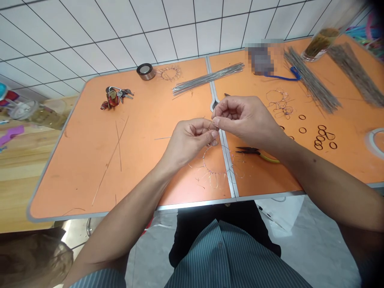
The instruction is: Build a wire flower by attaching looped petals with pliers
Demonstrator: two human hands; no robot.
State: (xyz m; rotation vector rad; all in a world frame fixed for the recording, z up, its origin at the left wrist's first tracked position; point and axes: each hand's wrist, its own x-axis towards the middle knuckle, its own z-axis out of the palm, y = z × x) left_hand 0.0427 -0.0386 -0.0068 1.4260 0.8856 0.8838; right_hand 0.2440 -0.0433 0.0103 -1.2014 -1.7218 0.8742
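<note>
Above the seam of the orange table [144, 168], my two hands nearly meet at their fingertips. My left hand [195, 140] pinches thin wire, part of which curls below its fingertips. My right hand [237, 118] is closed, thumb against index finger, close to the left fingertips; what it pinches is too small to make out. Just below hangs or lies a wire ring [216, 173] with small loops and loose ends around it. Black-jawed pliers with a yellow handle [268, 158] lie under my right wrist. Another tool's tip [215, 105] shows behind my right hand.
Wire bundles [208, 79] [313, 82] lie at the back, with a tape roll [145, 71] and keys [115, 96] at the left. Small dark rings [320, 138] and twisted wire pieces [280, 104] lie at the right. A clear jar [319, 46] stands at the back right.
</note>
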